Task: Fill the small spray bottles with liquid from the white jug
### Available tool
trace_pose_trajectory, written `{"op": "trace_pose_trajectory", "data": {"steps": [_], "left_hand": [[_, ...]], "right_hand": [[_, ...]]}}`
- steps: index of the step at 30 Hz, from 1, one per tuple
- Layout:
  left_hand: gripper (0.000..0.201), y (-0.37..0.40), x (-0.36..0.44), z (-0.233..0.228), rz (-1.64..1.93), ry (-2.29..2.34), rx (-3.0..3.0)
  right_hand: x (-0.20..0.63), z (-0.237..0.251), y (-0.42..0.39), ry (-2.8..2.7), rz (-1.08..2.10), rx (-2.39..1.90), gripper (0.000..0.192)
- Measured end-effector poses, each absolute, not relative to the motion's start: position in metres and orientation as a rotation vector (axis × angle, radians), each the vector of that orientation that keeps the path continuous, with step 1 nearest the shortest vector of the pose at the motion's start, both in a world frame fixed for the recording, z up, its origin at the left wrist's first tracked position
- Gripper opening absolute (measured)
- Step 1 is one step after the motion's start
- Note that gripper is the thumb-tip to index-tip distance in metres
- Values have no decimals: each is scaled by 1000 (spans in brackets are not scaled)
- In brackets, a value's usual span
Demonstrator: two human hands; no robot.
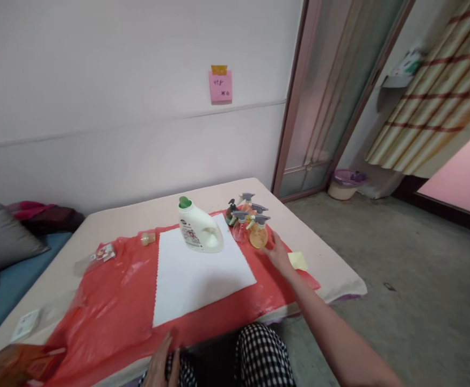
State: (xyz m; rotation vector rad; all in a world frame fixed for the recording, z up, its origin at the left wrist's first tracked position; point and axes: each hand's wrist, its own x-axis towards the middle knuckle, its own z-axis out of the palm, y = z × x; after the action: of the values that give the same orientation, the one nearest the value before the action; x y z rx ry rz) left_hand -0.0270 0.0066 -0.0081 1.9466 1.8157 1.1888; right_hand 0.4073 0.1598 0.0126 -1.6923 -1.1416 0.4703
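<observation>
- Desk (pixel 323 252), low, with a pale beige top, set against the white wall and carrying everything below.
- Red plastic sheet (pixel 109 301), crinkled, spread over most of the desk's near half.
- White rectangular cloth (pixel 194 277) lying flat on the red sheet, near its middle.
- White plastic detergent jug with a green cap (pixel 200 227) standing upright on the far edge of the cloth.
- Right hand (pixel 277 251) stretched out over the sheet's right part, its grip loose and unclenched, fingers just beside the nearest yellow bottle; whether they touch it cannot be told.
- Cluster of small spray bottles with grey trigger heads (pixel 250 223), yellow and pink-tinted, upright just right of the jug.
- Left hand (pixel 161 365) low at the near edge, resting flat with fingers released on the checked trouser leg, holding nothing.
- Pale yellow sticky note (pixel 298 260) on the desk, just right of the right hand.
- Small amber bottle (pixel 148 238) lying left of the jug.
</observation>
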Motion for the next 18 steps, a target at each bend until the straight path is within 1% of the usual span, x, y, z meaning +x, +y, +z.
{"op": "trace_pose_trajectory", "data": {"steps": [3, 7, 9, 12, 15, 18], "left_hand": [[37, 8, -36, -17, 1187, 1767, 1966], [34, 4, -41, -22, 1173, 1740, 2050], [32, 1, -41, -21, 1194, 1742, 2101], [31, -3, -42, -19, 1239, 1729, 2113], [32, -5, -45, -16, 1251, 1719, 2032], [34, -6, -48, -15, 1259, 1715, 1946]], "right_hand": [[377, -1, 110, -1184, 469, -1792, 69], [342, -14, 54, -1327, 501, -1888, 50], [333, -14, 35, -1422, 508, -1946, 41], [328, -7, 14, -1633, 527, -2010, 34], [326, 1, -2, -1834, 541, -2044, 34], [322, 7, -11, -1941, 531, -2082, 43]]}}
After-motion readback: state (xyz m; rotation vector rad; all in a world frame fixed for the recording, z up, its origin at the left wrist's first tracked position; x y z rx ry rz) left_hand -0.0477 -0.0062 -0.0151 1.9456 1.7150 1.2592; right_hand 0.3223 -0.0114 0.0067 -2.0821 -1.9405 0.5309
